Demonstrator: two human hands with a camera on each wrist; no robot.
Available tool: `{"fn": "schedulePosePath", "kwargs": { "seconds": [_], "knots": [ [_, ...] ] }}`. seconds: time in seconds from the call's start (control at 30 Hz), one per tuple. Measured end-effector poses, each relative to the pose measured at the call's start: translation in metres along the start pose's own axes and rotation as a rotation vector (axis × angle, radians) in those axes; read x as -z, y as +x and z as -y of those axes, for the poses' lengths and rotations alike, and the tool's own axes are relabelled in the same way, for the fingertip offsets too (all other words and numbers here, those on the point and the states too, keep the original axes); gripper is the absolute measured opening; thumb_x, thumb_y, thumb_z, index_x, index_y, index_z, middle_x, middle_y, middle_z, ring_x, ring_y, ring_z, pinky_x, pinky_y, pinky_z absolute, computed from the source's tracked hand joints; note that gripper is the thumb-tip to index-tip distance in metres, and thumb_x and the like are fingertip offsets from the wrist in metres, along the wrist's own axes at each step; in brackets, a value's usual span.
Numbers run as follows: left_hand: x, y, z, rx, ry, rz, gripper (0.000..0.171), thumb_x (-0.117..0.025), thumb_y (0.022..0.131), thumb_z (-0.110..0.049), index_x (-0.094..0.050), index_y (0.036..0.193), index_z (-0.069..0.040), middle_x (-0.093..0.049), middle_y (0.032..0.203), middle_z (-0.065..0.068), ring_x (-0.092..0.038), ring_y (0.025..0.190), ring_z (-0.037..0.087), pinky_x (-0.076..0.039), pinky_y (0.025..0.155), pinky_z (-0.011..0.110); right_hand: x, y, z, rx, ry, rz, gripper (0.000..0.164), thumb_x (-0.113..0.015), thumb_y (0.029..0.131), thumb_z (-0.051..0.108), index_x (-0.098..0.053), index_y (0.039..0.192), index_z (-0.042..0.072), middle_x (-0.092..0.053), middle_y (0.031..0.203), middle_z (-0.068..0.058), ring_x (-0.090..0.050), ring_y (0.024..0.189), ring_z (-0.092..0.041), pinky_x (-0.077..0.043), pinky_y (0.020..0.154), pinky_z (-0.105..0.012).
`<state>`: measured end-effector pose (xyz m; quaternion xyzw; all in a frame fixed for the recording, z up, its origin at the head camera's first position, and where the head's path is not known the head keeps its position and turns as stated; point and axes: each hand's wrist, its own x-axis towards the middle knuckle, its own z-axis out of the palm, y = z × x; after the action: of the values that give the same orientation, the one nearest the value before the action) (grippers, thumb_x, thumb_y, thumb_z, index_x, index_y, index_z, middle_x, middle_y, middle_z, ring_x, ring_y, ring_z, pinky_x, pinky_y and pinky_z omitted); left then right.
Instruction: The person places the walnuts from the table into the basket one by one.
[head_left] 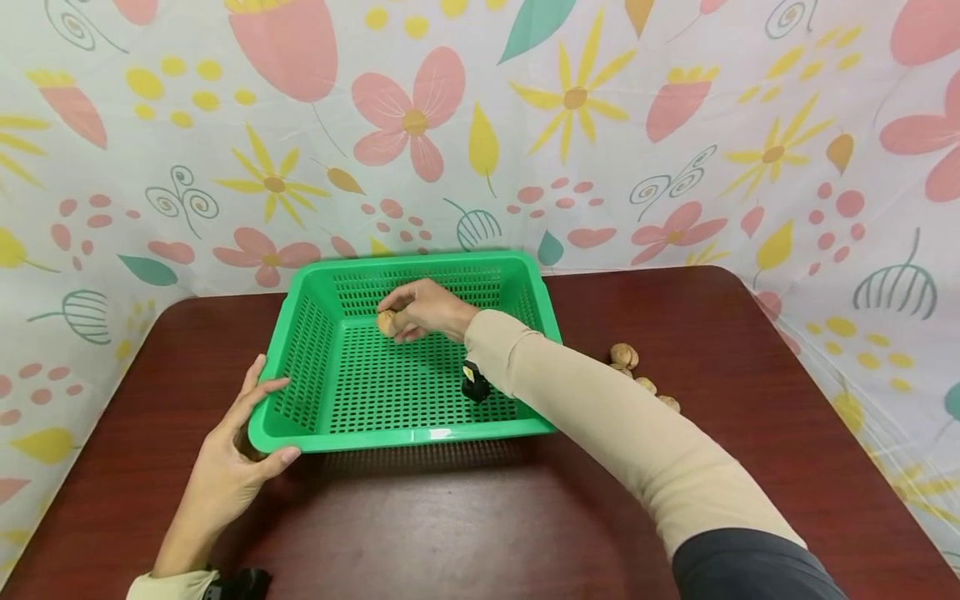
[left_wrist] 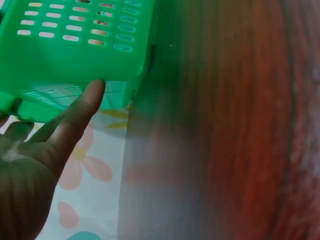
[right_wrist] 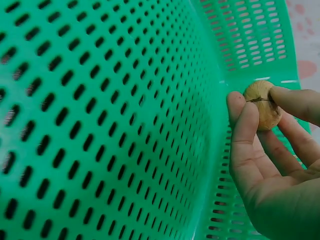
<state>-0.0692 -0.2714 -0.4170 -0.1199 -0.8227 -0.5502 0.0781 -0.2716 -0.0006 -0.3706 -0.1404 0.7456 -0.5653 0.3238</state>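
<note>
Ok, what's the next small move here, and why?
Probably ease the walnut down and let it go: the right hand pinches it inside the green basket, and more walnuts lie on the table, so that hand likely needs freeing.

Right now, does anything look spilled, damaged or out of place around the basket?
Nothing clearly stands out. The green basket looks intact, and the loose walnuts lie close together. The walnut in the right-hand grip shows a dark line, perhaps just its seam; I can't tell if it's cracked.
</note>
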Motion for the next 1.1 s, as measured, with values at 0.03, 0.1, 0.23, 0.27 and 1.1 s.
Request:
{"fn": "schedulePosePath", "kwargs": {
  "seconds": [0.03,0.1,0.23,0.27,1.1],
  "knots": [
    [-0.001,0.001,0.0,-0.002,-0.026,0.001,0.079,-0.075,0.082,0.018,-0.047,0.153,0.0,-0.012,0.178,-0.003,-0.031,0.15,-0.005,-0.05,0.079,0.009,0.001,0.002,0.0,-0.005,0.007,-0.007,0.046,-0.066,0.098,-0.003,-0.06,0.144,0.001,-0.066,0.13,-0.017,-0.072,0.107,-0.04,-0.054,0.105,-0.055],
    [-0.003,0.002,0.0,-0.011,-0.044,-0.003,0.079,-0.075,0.081,0.019,-0.047,0.152,0.001,-0.012,0.178,-0.002,-0.03,0.152,-0.004,-0.049,0.085,0.007,0.002,0.006,0.0,-0.018,0.011,-0.023,0.046,-0.067,0.098,-0.003,-0.06,0.143,0.001,-0.065,0.132,-0.018,-0.071,0.111,-0.042,-0.055,0.105,-0.054],
    [-0.006,0.003,-0.001,-0.018,-0.045,-0.005,0.079,-0.075,0.081,0.019,-0.047,0.152,0.001,-0.012,0.178,-0.002,-0.03,0.151,-0.006,-0.049,0.087,0.006,0.001,0.013,-0.005,-0.043,-0.002,-0.028,0.046,-0.065,0.098,-0.005,-0.06,0.143,0.0,-0.063,0.137,-0.021,-0.068,0.118,-0.043,-0.056,0.104,-0.051],
    [-0.006,0.003,-0.001,-0.017,-0.043,-0.004,0.079,-0.075,0.081,0.019,-0.047,0.152,0.001,-0.012,0.178,-0.002,-0.031,0.15,-0.006,-0.049,0.086,0.006,0.0,0.014,-0.006,-0.047,-0.004,-0.027,0.046,-0.065,0.098,-0.006,-0.06,0.143,-0.001,-0.062,0.138,-0.021,-0.068,0.119,-0.043,-0.057,0.104,-0.05],
    [0.002,-0.004,-0.002,0.032,0.099,0.007,0.077,-0.078,0.085,0.009,-0.048,0.154,-0.008,-0.011,0.178,-0.008,-0.045,0.129,-0.006,-0.043,0.048,0.027,0.056,-0.079,0.026,0.063,-0.042,0.049,0.046,-0.062,0.104,0.011,-0.055,0.149,0.005,-0.055,0.154,-0.013,-0.065,0.127,-0.038,-0.053,0.11,-0.045]
  ]
}}
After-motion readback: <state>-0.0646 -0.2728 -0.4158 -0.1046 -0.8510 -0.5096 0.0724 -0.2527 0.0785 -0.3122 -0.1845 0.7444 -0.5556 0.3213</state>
